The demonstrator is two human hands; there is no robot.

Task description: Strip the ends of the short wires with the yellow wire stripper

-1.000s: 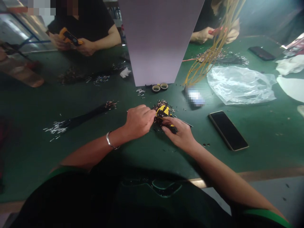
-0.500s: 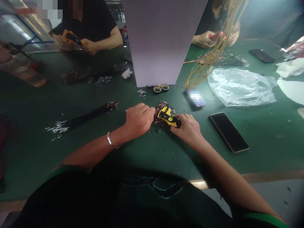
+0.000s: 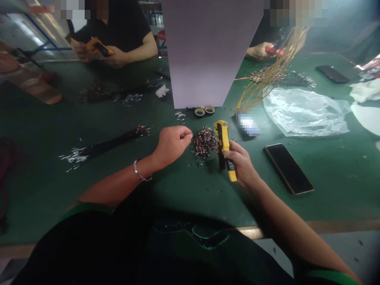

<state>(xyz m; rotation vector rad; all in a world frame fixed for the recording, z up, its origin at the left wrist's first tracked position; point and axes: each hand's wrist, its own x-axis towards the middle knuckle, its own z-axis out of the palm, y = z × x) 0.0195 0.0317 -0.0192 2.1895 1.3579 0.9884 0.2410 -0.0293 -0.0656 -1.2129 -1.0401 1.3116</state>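
My right hand (image 3: 242, 161) grips a yellow and black wire stripper (image 3: 224, 143), its head pointing away from me. Close to its left lies a round heap of short dark wire pieces with copper-coloured ends (image 3: 204, 143). My left hand (image 3: 173, 143), a silver bangle at the wrist, is closed with thumb and forefinger pinched at the heap's left edge. Whatever may be between those fingertips is too small to make out. Farther left rests a bundle of black wires (image 3: 109, 145), with copper ends on one side and silvery ends on the other.
Two tape rolls (image 3: 204, 111) sit before an upright pale panel (image 3: 213, 55). To the right are a phone (image 3: 288, 169), a clear plastic bag (image 3: 307, 113) and hanging yellow wires (image 3: 267, 79). Across the table, one person holds an orange tool (image 3: 99, 46), another a red one (image 3: 273, 51).
The wire stripper has swung from lying across the heap to upright at its right, uncovering the heap. My left hand has turned slightly, its pinch now showing. The view has shifted a little.
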